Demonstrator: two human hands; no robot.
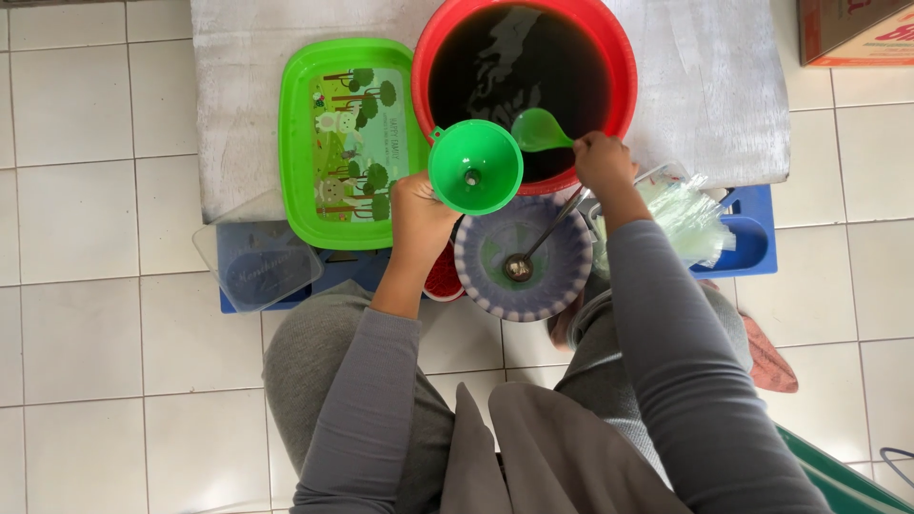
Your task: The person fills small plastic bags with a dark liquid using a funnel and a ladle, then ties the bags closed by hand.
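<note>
Green funnel (473, 166) gripped at its 8 o'clock rim by left hand (419, 211), right hand (600, 160) closed around green ladle (540, 130) at funnel's 2 o'clock, over red basin (624, 71) of dark liquid, patterned bowl (562, 276) with metal spoon (533, 249) at 6 o'clock, green tray (300, 143) at 9 o'clock.

The floor (86, 219) is laid with square white glazed tiles set in thin grey grout lines, and even daylight falls on it, leaving a soft sheen and almost no hard shadows. A low desk (709, 90) covered with a pale grey-white, slightly streaked sheet stands on the floor at the top of the view, with blue plastic (757, 233) showing under its near edge on both sides. A cardboard box (852, 29) in brown and red sits at the upper right corner on the tiles, and a strip of dark green (838, 481) edges into the lower right corner.
</note>
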